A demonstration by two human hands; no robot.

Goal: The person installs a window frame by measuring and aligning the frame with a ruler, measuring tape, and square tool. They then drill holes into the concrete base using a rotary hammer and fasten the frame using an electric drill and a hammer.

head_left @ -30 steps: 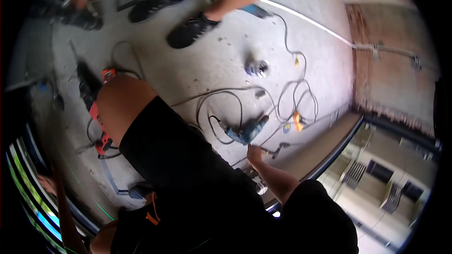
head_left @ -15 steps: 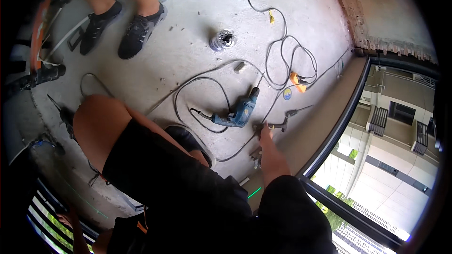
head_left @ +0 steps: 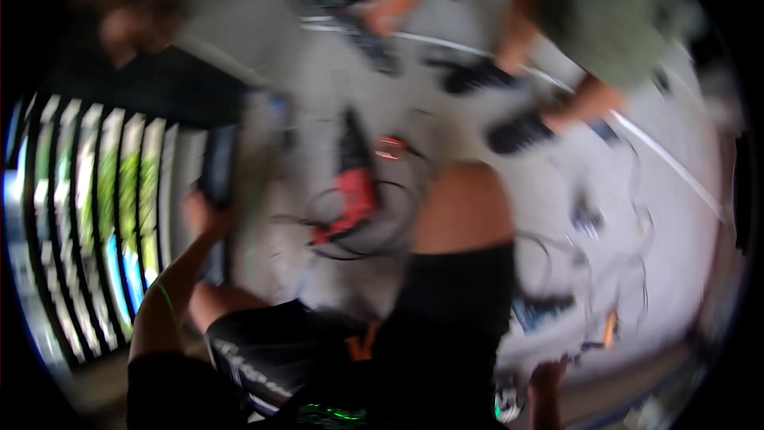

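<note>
The whole view is smeared by motion. At the left, my left hand (head_left: pixel 205 213) is up against the dark frame (head_left: pixel 219 159) of a slatted railing; its fingers are too blurred to tell whether they grip it. My right hand (head_left: pixel 547 372) is low at the right, reaching out past my knee, with a small dark smear at its fingertips that I cannot make out. Nearby on the floor lie a blue drill (head_left: pixel 541 312) and a yellow-orange block (head_left: pixel 610 329). Between my knees and the railing rests a red power tool (head_left: pixel 356 195) with a long dark front end and a looped cable.
A small orange object (head_left: pixel 390 148) is beside the red tool. Another person's dark shoes (head_left: pixel 517 134) stand ahead, near a white line or pipe (head_left: pixel 668 151) along the floor. A small round container (head_left: pixel 587 221) and loose cables are at the right. Black slats (head_left: pixel 95 223) fill the left side.
My view has swung left, bringing the railing and the red tool into the middle and left. The hammer my right hand held earlier is no longer clearly visible.
</note>
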